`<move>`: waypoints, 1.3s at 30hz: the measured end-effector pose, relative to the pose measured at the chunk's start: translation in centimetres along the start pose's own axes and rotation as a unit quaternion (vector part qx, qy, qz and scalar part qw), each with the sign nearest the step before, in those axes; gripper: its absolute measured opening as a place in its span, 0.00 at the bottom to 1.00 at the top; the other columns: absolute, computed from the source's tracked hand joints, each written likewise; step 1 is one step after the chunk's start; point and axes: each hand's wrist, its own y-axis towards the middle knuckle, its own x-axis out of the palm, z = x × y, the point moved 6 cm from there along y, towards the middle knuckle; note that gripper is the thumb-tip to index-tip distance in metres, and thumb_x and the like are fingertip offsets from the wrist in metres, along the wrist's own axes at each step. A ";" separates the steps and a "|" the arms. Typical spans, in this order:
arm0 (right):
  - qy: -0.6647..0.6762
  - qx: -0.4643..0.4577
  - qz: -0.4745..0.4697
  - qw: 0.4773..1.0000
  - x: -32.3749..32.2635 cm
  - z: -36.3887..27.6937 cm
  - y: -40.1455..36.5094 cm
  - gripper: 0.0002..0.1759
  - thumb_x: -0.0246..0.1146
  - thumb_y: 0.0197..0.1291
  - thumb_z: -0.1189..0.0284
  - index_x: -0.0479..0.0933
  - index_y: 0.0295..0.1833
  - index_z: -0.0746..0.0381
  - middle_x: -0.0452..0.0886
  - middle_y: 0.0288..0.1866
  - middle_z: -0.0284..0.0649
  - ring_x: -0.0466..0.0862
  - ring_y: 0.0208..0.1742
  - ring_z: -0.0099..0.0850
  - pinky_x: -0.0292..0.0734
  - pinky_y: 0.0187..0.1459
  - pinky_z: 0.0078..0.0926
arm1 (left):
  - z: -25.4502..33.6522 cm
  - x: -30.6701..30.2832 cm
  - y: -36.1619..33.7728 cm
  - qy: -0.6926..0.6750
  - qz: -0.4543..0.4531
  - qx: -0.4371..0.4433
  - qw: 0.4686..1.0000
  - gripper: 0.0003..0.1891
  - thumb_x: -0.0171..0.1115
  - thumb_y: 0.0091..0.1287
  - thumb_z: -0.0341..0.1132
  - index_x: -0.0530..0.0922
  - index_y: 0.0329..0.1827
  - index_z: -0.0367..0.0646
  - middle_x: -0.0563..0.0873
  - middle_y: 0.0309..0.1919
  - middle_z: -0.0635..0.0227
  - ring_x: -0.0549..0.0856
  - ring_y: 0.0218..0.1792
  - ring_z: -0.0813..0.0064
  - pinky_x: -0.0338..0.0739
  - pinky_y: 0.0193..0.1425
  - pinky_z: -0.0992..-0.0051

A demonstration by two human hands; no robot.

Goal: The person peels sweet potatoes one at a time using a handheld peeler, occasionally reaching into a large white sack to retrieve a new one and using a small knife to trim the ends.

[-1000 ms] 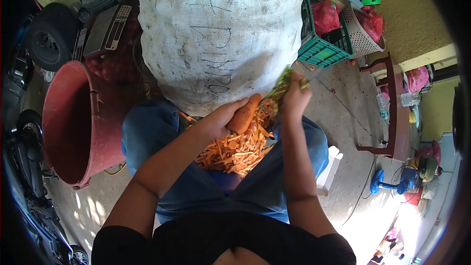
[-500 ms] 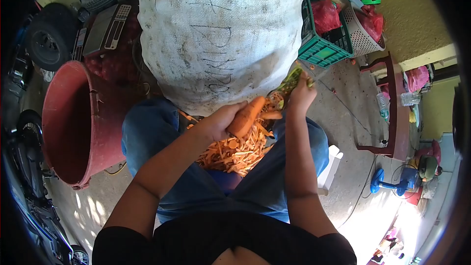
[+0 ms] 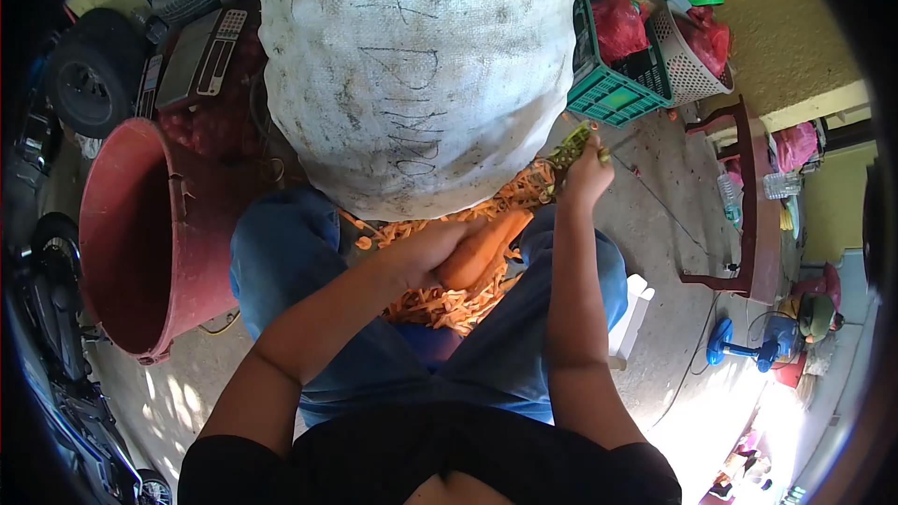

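My left hand (image 3: 440, 252) is closed around the thick end of a large orange carrot (image 3: 485, 251), its narrow end slanting up to the right. My right hand (image 3: 587, 173) grips a green, mottled tool that looks like a peeler (image 3: 565, 151), just beyond the carrot's narrow end and apart from it. The tool's blade cannot be made out clearly. Between my knees lies a heap of orange carrot peelings (image 3: 444, 307), with more peelings (image 3: 524, 189) strewn along the foot of a big white woven sack (image 3: 416, 84).
At my left stands a red tub (image 3: 178, 243), with a scale (image 3: 201, 61) and tyres (image 3: 91, 75) behind it. A green crate (image 3: 608, 93) and a white basket (image 3: 687, 75) holding red bags are beyond the sack's right side. A wooden bench (image 3: 753, 206) and blue fan (image 3: 748, 353) lie farther right.
My right hand has moved slightly right and down with the green peeler, away from the carrot. The carrot's narrow end has swung a little right and down in my left hand.
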 end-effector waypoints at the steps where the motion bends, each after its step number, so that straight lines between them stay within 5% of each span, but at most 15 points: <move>1: 0.053 0.007 -0.010 0.999 -0.2 -1.2 -0.9 0.12 0.52 0.57 0.69 0.72 0.25 0.65 0.73 0.18 0.35 0.69 0.13 0.21 0.64 0.15 0.21 | 0.4 -0.4 0.3 -0.027 -0.064 0.015 0.997 0.18 0.36 0.67 0.42 0.68 0.44 0.36 0.77 0.30 0.63 0.78 0.28 0.74 0.75 0.31 0.75; 2: 0.104 0.013 -0.021 0.994 -0.4 -2.3 -2.0 0.15 0.51 0.58 0.68 0.70 0.22 0.64 0.71 0.15 0.34 0.67 0.12 0.20 0.61 0.13 0.20 | 0.7 -0.5 0.7 -0.055 -0.128 0.031 0.990 0.19 0.35 0.67 0.42 0.67 0.47 0.35 0.78 0.31 0.62 0.79 0.30 0.73 0.76 0.34 0.74; 6: 0.129 -0.010 -0.163 0.978 2.2 -3.3 -7.3 0.13 0.52 0.58 0.67 0.71 0.27 0.66 0.73 0.18 0.34 0.69 0.16 0.19 0.65 0.19 0.18 | 1.1 -2.7 2.5 -0.091 0.010 0.099 0.991 0.17 0.37 0.66 0.41 0.68 0.46 0.38 0.78 0.33 0.65 0.79 0.30 0.75 0.75 0.37 0.77; 9: 0.041 -0.109 -0.198 0.973 3.0 -3.9 -9.9 0.13 0.52 0.58 0.68 0.72 0.31 0.69 0.74 0.19 0.40 0.72 0.20 0.25 0.67 0.24 0.22 | 1.2 -2.2 2.3 -0.149 -0.026 0.101 0.983 0.17 0.35 0.67 0.42 0.68 0.45 0.40 0.78 0.34 0.66 0.79 0.31 0.75 0.75 0.38 0.77; 10: 0.032 -0.172 -0.201 0.964 3.2 -4.6 -10.8 0.13 0.53 0.57 0.69 0.72 0.31 0.69 0.73 0.19 0.42 0.73 0.21 0.27 0.67 0.26 0.24 | 1.2 -2.0 2.3 -0.180 -0.070 0.096 0.976 0.16 0.35 0.67 0.42 0.68 0.44 0.41 0.78 0.34 0.67 0.79 0.31 0.75 0.75 0.37 0.77; 16: -0.040 -0.141 -0.217 0.965 3.4 -4.5 -10.5 0.13 0.51 0.58 0.69 0.72 0.30 0.68 0.74 0.22 0.39 0.72 0.24 0.22 0.67 0.28 0.19 | 0.8 -1.2 1.6 -0.109 -0.085 0.082 0.987 0.16 0.35 0.67 0.42 0.69 0.43 0.42 0.78 0.32 0.68 0.78 0.29 0.77 0.75 0.33 0.77; 18: -0.034 -0.246 -0.083 0.965 2.7 -3.4 -7.2 0.12 0.51 0.58 0.70 0.72 0.30 0.69 0.74 0.18 0.42 0.73 0.19 0.30 0.67 0.23 0.24 | -0.1 -1.7 1.5 -0.061 -0.045 0.046 0.996 0.16 0.36 0.67 0.42 0.69 0.44 0.42 0.78 0.31 0.68 0.78 0.29 0.78 0.75 0.33 0.78; 20: -0.093 -0.034 -0.059 0.993 1.2 -3.2 -3.4 0.13 0.52 0.57 0.70 0.72 0.28 0.70 0.73 0.17 0.39 0.71 0.17 0.26 0.65 0.20 0.22 | -0.6 -1.7 1.1 -0.012 -0.006 0.011 1.000 0.16 0.37 0.67 0.42 0.69 0.44 0.42 0.78 0.31 0.68 0.78 0.28 0.79 0.74 0.32 0.79; 22: 0.005 -0.009 -0.032 0.999 0.7 -1.8 -1.2 0.13 0.52 0.57 0.70 0.72 0.28 0.70 0.73 0.17 0.37 0.71 0.17 0.24 0.64 0.19 0.21 | -0.2 0.2 -0.5 -0.007 -0.070 -0.004 0.998 0.19 0.39 0.66 0.43 0.67 0.48 0.37 0.78 0.35 0.64 0.79 0.34 0.74 0.75 0.36 0.75; 23: 0.103 0.015 -0.007 0.995 0.5 -1.0 -0.8 0.13 0.52 0.57 0.70 0.72 0.28 0.70 0.73 0.17 0.36 0.70 0.16 0.22 0.64 0.18 0.20 | 0.5 0.6 -1.0 -0.040 -0.029 0.014 0.999 0.20 0.39 0.65 0.45 0.66 0.49 0.37 0.77 0.36 0.63 0.78 0.34 0.74 0.75 0.34 0.75; 28: 0.051 -0.058 -0.189 0.979 2.6 -4.0 -7.8 0.12 0.53 0.57 0.70 0.72 0.28 0.69 0.72 0.16 0.39 0.71 0.17 0.25 0.66 0.21 0.24 | 1.5 -1.1 0.9 -0.075 -0.055 0.059 0.994 0.19 0.40 0.65 0.44 0.67 0.48 0.38 0.77 0.35 0.63 0.79 0.33 0.75 0.76 0.32 0.73; 30: -0.005 -0.208 -0.190 0.959 3.0 -6.1 -11.8 0.11 0.53 0.56 0.71 0.72 0.29 0.68 0.72 0.17 0.43 0.72 0.18 0.27 0.67 0.23 0.25 | 1.9 -1.4 1.0 -0.128 -0.022 0.088 0.988 0.16 0.39 0.65 0.41 0.69 0.45 0.39 0.78 0.31 0.65 0.79 0.29 0.76 0.77 0.30 0.75; 35: -0.052 -0.225 -0.163 0.959 2.9 -5.5 -9.8 0.09 0.53 0.55 0.73 0.73 0.29 0.69 0.73 0.20 0.47 0.73 0.21 0.32 0.68 0.26 0.27 | 1.6 -1.6 1.0 -0.045 0.016 0.093 0.994 0.15 0.37 0.65 0.39 0.70 0.41 0.39 0.78 0.30 0.66 0.80 0.28 0.75 0.77 0.30 0.75; 39: -0.124 -0.051 -0.012 0.991 0.5 -2.0 -1.3 0.15 0.51 0.58 0.69 0.69 0.20 0.65 0.71 0.13 0.36 0.68 0.12 0.21 0.62 0.15 0.20 | 0.4 -0.3 0.3 0.091 -0.019 0.058 0.994 0.18 0.36 0.66 0.43 0.69 0.41 0.36 0.77 0.28 0.64 0.79 0.28 0.73 0.75 0.30 0.75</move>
